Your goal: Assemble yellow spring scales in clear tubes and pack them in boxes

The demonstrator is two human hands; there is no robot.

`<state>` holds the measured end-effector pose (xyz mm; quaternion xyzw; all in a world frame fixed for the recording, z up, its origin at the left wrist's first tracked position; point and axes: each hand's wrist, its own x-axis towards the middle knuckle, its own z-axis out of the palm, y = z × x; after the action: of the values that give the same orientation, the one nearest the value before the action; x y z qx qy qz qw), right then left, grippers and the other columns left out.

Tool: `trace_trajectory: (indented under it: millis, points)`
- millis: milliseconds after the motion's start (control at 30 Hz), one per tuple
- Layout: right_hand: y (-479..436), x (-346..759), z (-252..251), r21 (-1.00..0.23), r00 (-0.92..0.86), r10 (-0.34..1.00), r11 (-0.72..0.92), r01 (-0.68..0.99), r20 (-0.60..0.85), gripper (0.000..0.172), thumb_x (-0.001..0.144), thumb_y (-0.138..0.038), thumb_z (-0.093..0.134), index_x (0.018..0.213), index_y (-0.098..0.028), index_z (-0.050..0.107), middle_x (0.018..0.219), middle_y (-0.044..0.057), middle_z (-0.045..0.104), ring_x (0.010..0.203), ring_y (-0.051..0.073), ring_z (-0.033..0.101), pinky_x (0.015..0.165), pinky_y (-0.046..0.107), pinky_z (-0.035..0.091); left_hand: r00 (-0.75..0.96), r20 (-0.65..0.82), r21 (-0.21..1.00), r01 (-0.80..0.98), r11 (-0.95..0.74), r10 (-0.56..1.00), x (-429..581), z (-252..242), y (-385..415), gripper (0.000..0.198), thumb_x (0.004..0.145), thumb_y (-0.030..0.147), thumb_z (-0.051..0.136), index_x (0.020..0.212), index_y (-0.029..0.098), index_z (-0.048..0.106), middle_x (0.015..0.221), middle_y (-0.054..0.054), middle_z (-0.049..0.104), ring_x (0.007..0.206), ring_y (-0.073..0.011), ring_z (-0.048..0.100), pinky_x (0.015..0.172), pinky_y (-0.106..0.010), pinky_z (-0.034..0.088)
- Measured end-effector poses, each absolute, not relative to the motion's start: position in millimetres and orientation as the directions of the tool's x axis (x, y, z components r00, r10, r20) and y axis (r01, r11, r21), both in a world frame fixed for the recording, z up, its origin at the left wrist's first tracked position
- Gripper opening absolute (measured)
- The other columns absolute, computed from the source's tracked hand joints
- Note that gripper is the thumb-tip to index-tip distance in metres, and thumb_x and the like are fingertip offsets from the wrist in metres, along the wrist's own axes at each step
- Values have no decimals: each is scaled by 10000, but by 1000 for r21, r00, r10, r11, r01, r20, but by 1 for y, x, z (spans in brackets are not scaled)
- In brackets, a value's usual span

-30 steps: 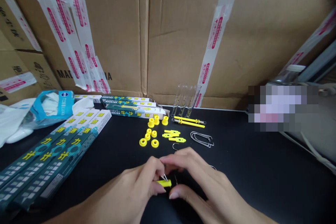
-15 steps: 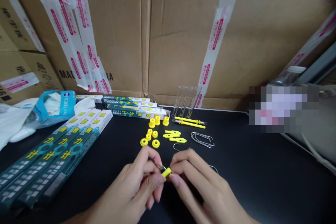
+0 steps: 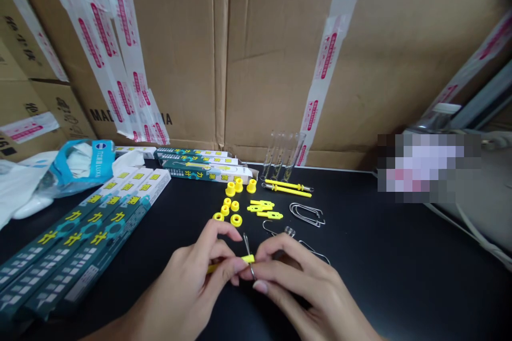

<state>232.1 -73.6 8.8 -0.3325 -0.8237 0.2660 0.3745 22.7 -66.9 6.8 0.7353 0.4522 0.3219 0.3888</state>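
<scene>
My left hand pinches a thin yellow plastic rod, which lies almost level between thumb and fingers; its index finger is raised. A bent metal wire crosses the rod's right end, its narrow loop pointing up and a curved part below. The fingertips of my right hand are closed on the wire's lower part, against the rod's end. Whether the wire passes through the rod, I cannot tell. Just beyond my right hand lie a metal hook, a small coil spring and another bent wire.
Further back are several yellow caps, yellow flat pieces, wire hooks, yellow rods with springs and upright clear tubes. Long printed boxes lie left, by a blue plastic packet. Cardboard walls the back.
The yellow rod has turned from slanted to nearly level. The wire's loop now stands up past it. My left index finger has lifted, and my right fingers have shifted down slightly.
</scene>
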Motion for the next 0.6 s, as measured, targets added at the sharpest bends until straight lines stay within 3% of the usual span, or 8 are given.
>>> trace_trajectory:
  millis: [67,167,367,467,600]
  points:
    - [-73,232,6,-685,-497,735,651,327,462,183,944,-120,611,997,-212,760,944,71,672,824,158,689,731,227,561,405,122,822,470,-321,906,24,8,-67,79,1012,300,462,1019,294,540,766,71,717,707,-135,694,691,-182,475]
    - [-75,230,1,-666,-493,707,684,297,506,102,941,-162,644,936,-183,743,837,52,716,747,150,690,677,208,554,503,144,743,514,-428,853,26,12,-70,236,1014,282,424,871,257,609,819,33,693,757,-145,680,687,-191,472]
    - [-82,232,-3,-619,-394,742,670,410,542,214,918,-333,702,776,-180,654,649,-18,671,530,102,615,537,182,473,605,153,666,521,-534,781,27,15,-73,262,1029,222,389,925,250,628,899,32,667,858,-149,643,763,-206,463]
    - [-83,235,2,-599,-428,727,685,415,536,233,1001,-252,560,802,-176,652,654,-7,674,542,108,621,544,198,457,567,127,680,548,-488,814,24,13,-70,238,1044,265,401,924,250,606,892,47,652,847,-133,636,764,-205,449]
    - [-82,240,10,-645,-449,759,644,411,472,226,988,-141,482,826,-184,635,682,-3,664,575,112,619,570,206,464,555,110,689,555,-466,825,21,10,-67,252,1054,304,379,889,244,559,844,54,618,773,-117,614,718,-205,443]
